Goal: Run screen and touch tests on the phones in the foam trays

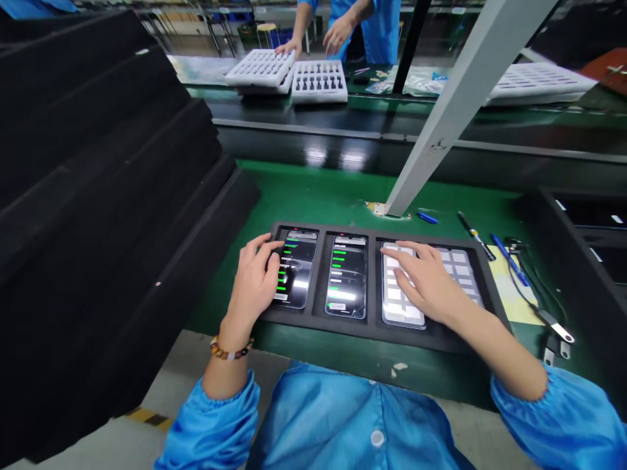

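Observation:
A black foam tray [322, 274] with phones in its compartments lies on the green table in front of me. My left hand [257, 274] rests at the tray's left end, fingers apart, beside the leftmost phone [297, 271]. That phone and the second phone [347, 277] show dark screens with green and white lines. Over the third phone [402, 303], my right hand [421, 274] is spread, a fingertip at the screen's upper left. This phone shows a grid of pale blocks. A fourth phone [460, 271] with a similar grid is partly hidden behind my right hand.
Stacked black foam trays [108, 228] rise at the left. A grey post [441, 130] stands behind the tray. Pens [476, 235], yellow paper [509, 277] and cables with plugs [556, 326] lie at right. Across the line, a co-worker's hands [337, 36] are near white trays [319, 81].

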{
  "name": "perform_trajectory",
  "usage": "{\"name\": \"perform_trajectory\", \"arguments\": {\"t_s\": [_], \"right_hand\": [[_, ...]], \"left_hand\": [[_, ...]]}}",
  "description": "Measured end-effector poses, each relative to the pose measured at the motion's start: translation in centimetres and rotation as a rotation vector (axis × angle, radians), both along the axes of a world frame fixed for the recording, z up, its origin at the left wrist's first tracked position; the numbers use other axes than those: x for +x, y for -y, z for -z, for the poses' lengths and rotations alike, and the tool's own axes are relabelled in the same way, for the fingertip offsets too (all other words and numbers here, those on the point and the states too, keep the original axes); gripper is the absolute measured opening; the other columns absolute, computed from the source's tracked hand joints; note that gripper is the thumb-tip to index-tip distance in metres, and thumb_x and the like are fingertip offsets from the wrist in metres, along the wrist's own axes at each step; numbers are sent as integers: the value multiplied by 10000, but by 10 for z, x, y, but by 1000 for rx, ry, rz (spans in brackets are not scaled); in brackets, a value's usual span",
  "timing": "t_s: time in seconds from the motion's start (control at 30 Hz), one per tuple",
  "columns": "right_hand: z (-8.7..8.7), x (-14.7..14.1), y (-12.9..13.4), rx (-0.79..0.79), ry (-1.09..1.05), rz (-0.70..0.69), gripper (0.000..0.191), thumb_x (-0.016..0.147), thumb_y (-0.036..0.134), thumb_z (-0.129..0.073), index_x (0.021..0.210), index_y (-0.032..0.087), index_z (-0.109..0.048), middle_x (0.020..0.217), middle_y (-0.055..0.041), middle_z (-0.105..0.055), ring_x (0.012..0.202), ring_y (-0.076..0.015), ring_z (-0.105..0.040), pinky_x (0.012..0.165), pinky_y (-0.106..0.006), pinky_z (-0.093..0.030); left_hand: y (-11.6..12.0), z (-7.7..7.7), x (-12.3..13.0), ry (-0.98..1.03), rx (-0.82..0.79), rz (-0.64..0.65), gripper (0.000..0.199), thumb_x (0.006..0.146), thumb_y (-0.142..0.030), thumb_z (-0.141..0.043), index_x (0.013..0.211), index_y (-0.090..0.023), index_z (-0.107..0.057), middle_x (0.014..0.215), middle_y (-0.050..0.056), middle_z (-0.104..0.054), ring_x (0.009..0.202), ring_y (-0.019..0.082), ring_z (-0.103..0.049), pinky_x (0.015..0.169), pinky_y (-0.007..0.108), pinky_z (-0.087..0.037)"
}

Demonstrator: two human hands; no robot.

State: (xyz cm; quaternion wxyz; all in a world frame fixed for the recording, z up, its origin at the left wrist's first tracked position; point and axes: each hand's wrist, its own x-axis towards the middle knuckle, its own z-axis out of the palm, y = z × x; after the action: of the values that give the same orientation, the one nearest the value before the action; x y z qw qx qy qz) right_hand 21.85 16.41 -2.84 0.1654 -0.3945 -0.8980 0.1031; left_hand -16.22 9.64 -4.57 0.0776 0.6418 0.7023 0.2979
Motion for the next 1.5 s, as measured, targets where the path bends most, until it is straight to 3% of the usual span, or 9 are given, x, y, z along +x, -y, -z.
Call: {"name": "perform_trajectory", "arguments": {"t_s": [0.2,0.37,0.53,0.7,0.87,1.07,1.27,1.5], "right_hand": [[-5,11,60,96,14,-133,481,1040,134,-501,1515,163,-568,1388,-123,-751,1392,-320,-580,1140,-535,-423],[-7,13,95,139,10,-214,509,1008,146,-531,1514,119,-584,1444,-76,-749,1379,-317,-569,1171,-512,-379],[-5,17,105,139,6,-195,514,1002,135,-515,1508,98,-598,1440,-59,-756,1394,-312,-555,1180,-506,-363],[-5,42,112,150,27,-113,537,1009,85,-513,1543,96,-568,1404,-90,-762,1380,-311,-562,1189,-515,-361],[-7,64,118,131,30,-21,543,1012,59,-509,1548,128,-558,1247,-116,-782,1363,-301,-589,1102,-478,-458],[-7,61,102,70,40,69,501,1054,128,-497,1549,176,-554,1267,-145,-755,1384,-317,-599,1060,-488,-530],[-2,47,56,19,52,188,474,1058,158,-479,1523,170,-572,1395,-168,-726,1438,-339,-555,1136,-545,-511],[1,35,5,27,62,303,464,1044,158,-431,1477,199,-593,1387,-113,-761,1397,-359,-578,1176,-599,-423]], "left_hand": [[-1,-1,4,10,8,-13,428,1130,-377,-396,1357,-237,-731,1564,136,-585,1491,340,-534,1284,564,-419],[-3,-3,6,14,22,-29,416,1123,-354,-410,1310,-255,-769,1554,121,-604,1489,335,-542,1284,559,-417],[-4,-5,5,17,24,-60,423,1126,-367,-416,1309,-245,-778,1559,131,-604,1504,341,-534,1289,570,-411],[-6,-4,2,3,20,-43,429,1132,-392,-416,1315,-244,-774,1555,139,-607,1513,350,-529,1292,595,-399],[-7,-1,-2,1,28,-35,423,1128,-414,-429,1310,-254,-777,1556,140,-612,1509,370,-533,1284,632,-396],[-7,0,-5,24,55,-52,429,1125,-416,-425,1307,-252,-777,1520,147,-630,1520,364,-532,1289,616,-391],[-8,1,-8,62,71,-58,408,1113,-386,-435,1263,-256,-791,1500,128,-656,1497,354,-557,1283,611,-391],[-7,-1,-9,101,38,-79,408,1112,-369,-431,1263,-269,-796,1519,101,-655,1506,328,-549,1289,587,-390]]}}
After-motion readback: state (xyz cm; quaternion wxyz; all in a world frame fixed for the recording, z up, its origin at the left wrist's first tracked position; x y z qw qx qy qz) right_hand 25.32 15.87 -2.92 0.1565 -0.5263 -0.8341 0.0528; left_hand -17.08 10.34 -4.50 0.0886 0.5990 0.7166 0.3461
